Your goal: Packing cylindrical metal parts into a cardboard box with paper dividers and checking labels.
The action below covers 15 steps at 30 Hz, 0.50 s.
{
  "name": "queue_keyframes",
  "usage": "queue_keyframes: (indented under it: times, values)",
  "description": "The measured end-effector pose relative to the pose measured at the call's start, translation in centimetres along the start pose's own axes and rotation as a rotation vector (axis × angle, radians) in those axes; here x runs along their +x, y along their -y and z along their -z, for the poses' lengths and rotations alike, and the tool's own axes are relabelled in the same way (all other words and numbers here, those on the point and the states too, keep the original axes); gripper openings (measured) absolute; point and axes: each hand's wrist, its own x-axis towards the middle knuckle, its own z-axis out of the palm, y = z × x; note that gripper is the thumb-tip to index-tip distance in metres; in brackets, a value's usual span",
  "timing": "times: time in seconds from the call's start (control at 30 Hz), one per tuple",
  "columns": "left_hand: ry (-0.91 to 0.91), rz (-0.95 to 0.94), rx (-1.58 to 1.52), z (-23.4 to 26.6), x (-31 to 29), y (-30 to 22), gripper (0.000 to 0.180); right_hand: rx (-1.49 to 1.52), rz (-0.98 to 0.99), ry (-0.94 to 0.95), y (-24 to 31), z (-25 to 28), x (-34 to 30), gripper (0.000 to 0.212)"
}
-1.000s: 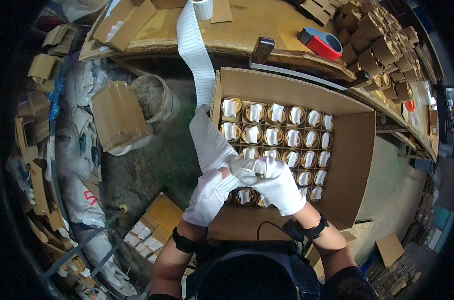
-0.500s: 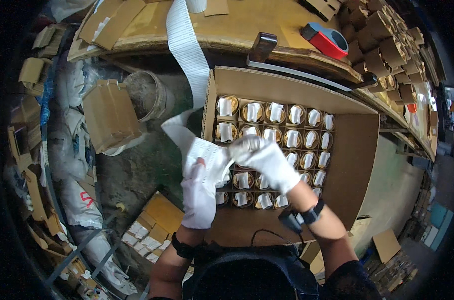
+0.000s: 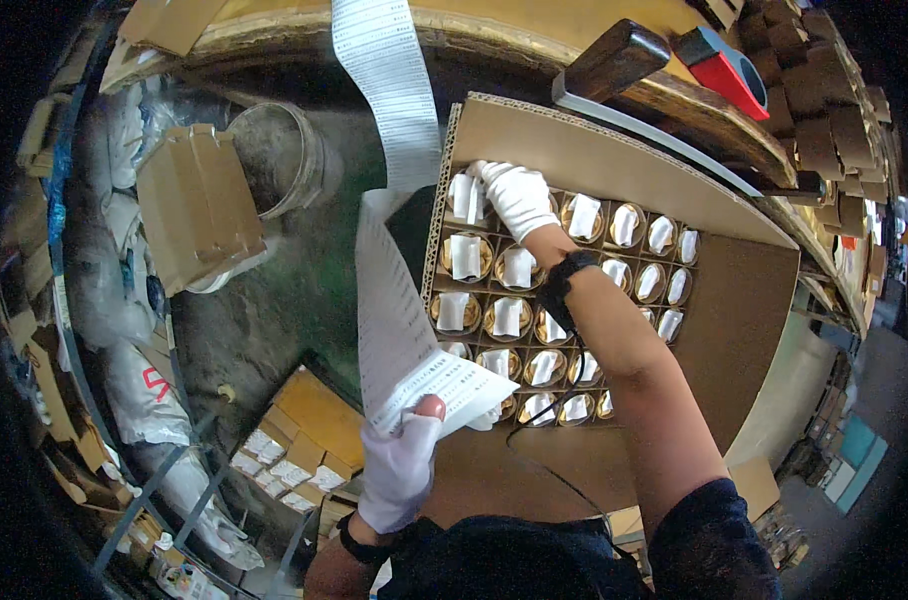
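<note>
A long printed white label strip (image 3: 399,310) hangs down from the wooden bench, and my left hand (image 3: 404,462), in a white glove with the thumb bare at its tip, is closed on its lower end. In the open cardboard box (image 3: 749,320), round containers (image 3: 457,312) sit in divided cells, with white paper slips on top. My right hand (image 3: 519,200), also gloved, is over the box's far left corner. Its fingertips are drawn together at the upper edge of a white paper slip (image 3: 466,198) on the corner container; the glove partly hides the neighbouring cell.
A long blade with dark wooden handles (image 3: 619,60) lies along the bench edge beside a red and blue tool (image 3: 729,75). Cardboard tubes (image 3: 829,130) are stacked at far right. To the left stand a carton (image 3: 204,205) and a bucket (image 3: 299,160). A thin black cable (image 3: 549,462) crosses the box.
My right hand has moved from beside my left hand to the box's far left corner. My left hand has lowered slightly, still holding the strip. The view has shifted.
</note>
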Motion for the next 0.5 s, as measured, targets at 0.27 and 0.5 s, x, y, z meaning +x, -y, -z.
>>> queue_keyframes:
  times: [0.27, 0.5]
  values:
    - [-0.012, -0.007, -0.143, 1.4, 0.2, 3.1, 0.021, 0.552, -0.175, 0.056, 8.5, 12.4, -6.8, 0.026]
    - [0.277, -0.124, 0.019, 1.2, 0.4, 3.2, 0.039, 0.801, -0.042, 0.043, 15.5, 20.8, -12.6, 0.046]
